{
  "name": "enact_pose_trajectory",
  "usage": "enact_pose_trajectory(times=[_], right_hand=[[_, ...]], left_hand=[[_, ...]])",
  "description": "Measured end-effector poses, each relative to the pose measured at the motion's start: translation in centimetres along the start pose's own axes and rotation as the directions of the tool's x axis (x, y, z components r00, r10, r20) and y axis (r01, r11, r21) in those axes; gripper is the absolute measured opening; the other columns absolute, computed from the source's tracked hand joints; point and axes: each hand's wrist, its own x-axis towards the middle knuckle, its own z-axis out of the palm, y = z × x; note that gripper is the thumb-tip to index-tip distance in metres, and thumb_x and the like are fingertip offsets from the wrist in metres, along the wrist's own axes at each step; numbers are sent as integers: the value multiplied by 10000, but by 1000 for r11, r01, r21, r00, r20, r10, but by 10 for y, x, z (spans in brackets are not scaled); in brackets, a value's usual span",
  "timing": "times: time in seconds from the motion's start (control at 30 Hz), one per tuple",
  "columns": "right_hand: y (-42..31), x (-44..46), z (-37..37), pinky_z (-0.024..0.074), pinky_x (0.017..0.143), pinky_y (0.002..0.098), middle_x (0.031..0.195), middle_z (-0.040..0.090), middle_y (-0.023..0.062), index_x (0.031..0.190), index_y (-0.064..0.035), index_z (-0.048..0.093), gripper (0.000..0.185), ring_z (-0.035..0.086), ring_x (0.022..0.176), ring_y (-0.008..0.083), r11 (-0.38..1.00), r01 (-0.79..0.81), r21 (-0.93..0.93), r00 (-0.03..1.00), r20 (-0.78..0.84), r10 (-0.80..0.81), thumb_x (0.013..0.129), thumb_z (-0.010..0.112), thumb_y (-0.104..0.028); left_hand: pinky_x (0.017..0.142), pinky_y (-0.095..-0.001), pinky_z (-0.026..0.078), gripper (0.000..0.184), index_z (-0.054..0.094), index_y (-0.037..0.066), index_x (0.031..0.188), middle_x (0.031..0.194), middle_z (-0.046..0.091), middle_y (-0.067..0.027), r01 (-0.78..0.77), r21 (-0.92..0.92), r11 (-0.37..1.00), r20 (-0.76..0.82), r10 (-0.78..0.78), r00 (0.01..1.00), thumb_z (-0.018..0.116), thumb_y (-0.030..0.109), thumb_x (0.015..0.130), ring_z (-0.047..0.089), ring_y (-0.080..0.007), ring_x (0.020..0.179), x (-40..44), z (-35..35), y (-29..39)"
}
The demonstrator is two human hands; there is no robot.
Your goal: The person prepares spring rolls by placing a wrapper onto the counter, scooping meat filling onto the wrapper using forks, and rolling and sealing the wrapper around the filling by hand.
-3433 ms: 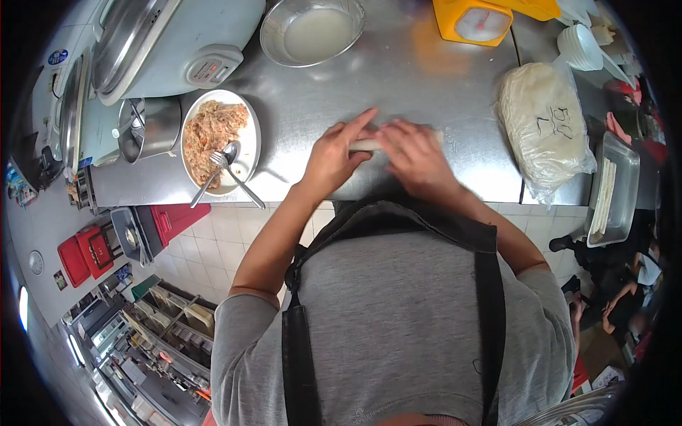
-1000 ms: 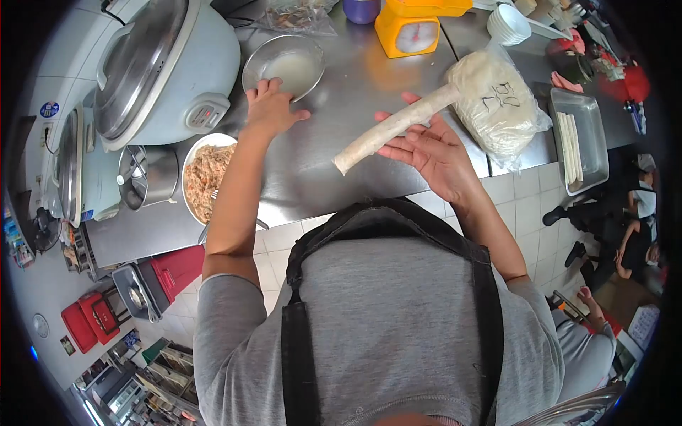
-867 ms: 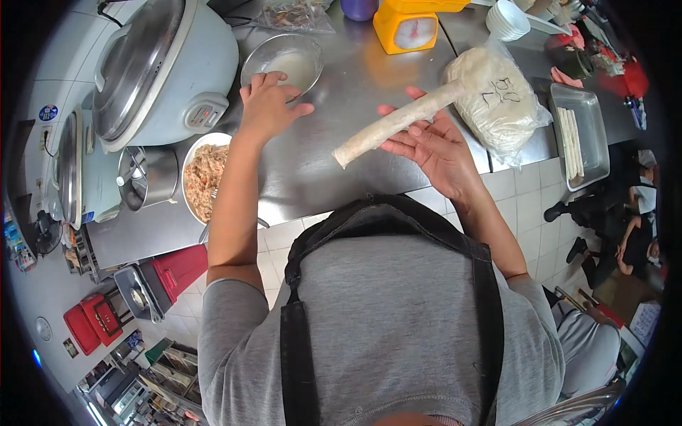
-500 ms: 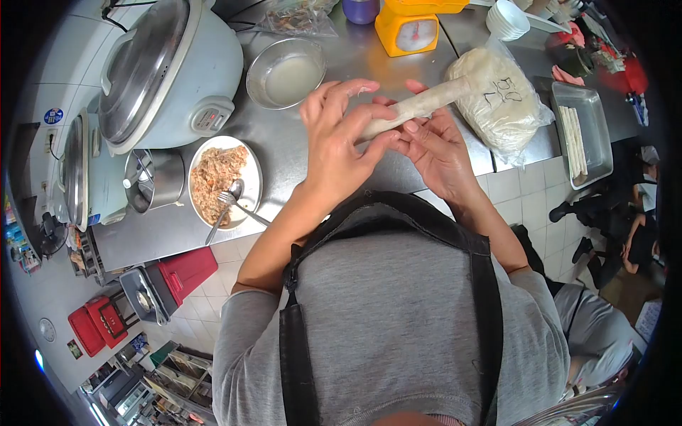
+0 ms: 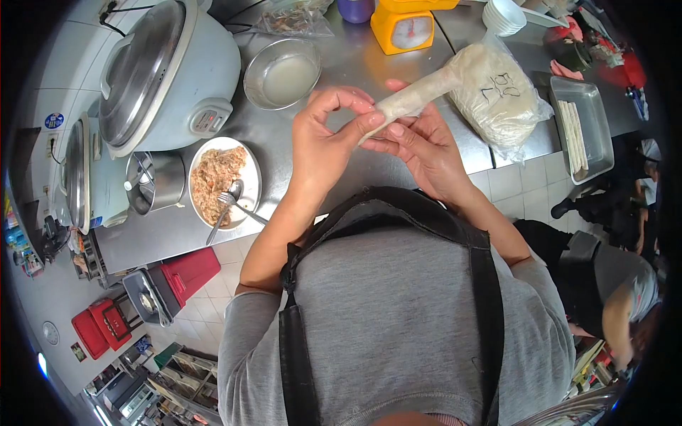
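Observation:
A pale, raw spring roll (image 5: 420,96) is held slantwise above the steel counter, its far end toward the bag of wrappers. My left hand (image 5: 321,138) pinches the near end between thumb and fingers, the index finger arched. My right hand (image 5: 435,155) cradles the roll from below, its thumb against the near part. Left of my hands sits an oval plate of minced filling (image 5: 217,174) with a fork and a spoon (image 5: 229,199) on it. Behind my left hand is a metal bowl of whitish liquid (image 5: 285,78). The plastic bag of round wrappers (image 5: 497,99) lies to the right.
A metal tray (image 5: 595,131) at the right holds several finished rolls (image 5: 572,138). A yellow scale (image 5: 403,30) stands at the back. Large rice cookers (image 5: 202,78) and a steel pot (image 5: 163,181) are at left. Another person (image 5: 611,277) is at the lower right.
My left fingers have shifted down toward the near end of the roll, and the index finger has curled in. The other person at the lower right has moved.

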Motion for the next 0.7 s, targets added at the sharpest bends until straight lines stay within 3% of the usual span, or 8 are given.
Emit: enact_pose_trajectory(times=[0.13,0.23,0.33,0.43,0.53,0.63,0.7], right_hand=[[2,-1,2,555,1042,466,1345,626,117,1574,-109,312,588,605,1264,222,999,-17,-44,999,-34,16,1044,561,-48],[1,-3,3,576,1010,443,1313,642,121,1566,-102,329,581,622,1233,213,997,-28,-78,997,-69,22,1039,564,-34],[0,-3,1,606,938,393,1251,669,125,1553,-89,354,571,653,1159,196,983,2,-182,996,-90,-18,1031,577,-27],[-1,-3,1,622,845,341,1186,690,120,1522,-64,391,545,682,1062,175,944,44,-328,989,-116,-87,1021,606,-35],[2,-4,-1,623,777,311,1148,698,112,1479,-38,424,515,694,990,157,898,95,-430,981,-115,-159,1011,638,-46],[3,-5,0,621,750,301,1127,701,102,1443,-25,448,492,695,959,144,884,94,-458,977,-130,-171,999,658,-42],[2,-6,3,621,744,297,1117,703,93,1428,-24,458,483,693,951,137,885,78,-459,978,-138,-158,993,667,-40]], left_hand=[[937,-325,457,203,730,54,1012,999,712,-30,61,-48,997,-16,-62,998,827,48,834,617,-133,941,0,4,4],[942,-320,457,249,723,50,1066,1000,710,-25,3,-42,999,-3,-3,1000,831,74,842,627,-120,922,-2,7,4],[947,-341,465,258,734,64,1041,992,708,-34,4,-73,997,-98,-11,995,848,80,810,632,-162,964,-2,9,6],[923,-367,459,280,747,88,1017,968,700,-49,-365,323,873,-40,398,917,864,86,763,626,-220,997,-2,9,12],[917,-354,478,280,747,66,984,1060,710,-81,-467,436,769,58,493,868,879,45,738,626,-245,1032,-4,17,15],[876,-377,421,264,759,111,944,945,695,-53,-484,423,766,18,526,850,883,127,711,608,-252,965,0,25,14],[860,-367,435,230,750,101,916,932,694,-50,-463,374,803,10,496,868,876,105,724,613,-232,941,4,24,10]])
